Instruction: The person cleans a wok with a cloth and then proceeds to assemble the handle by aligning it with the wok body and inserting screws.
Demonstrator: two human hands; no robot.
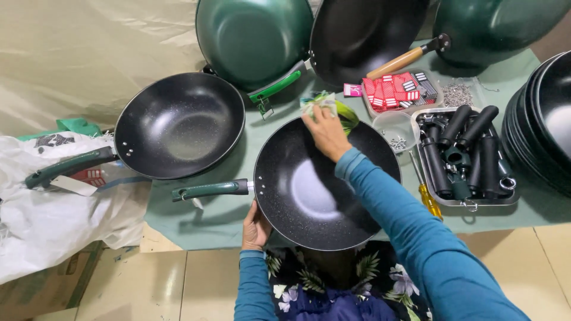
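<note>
Centre frame, black wok [315, 196] on the table [196, 223].
Left hand [256, 229] clasps its near rim; right hand [324, 132] pinches a green cloth [327, 104] at the far rim.

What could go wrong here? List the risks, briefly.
1. The black pan juts over the table edge, steadied only by the left hand at its rim; it could tip off.
2. The right hand works a cloth at the far rim, close to the bowl of screws, which might get knocked over.
</note>
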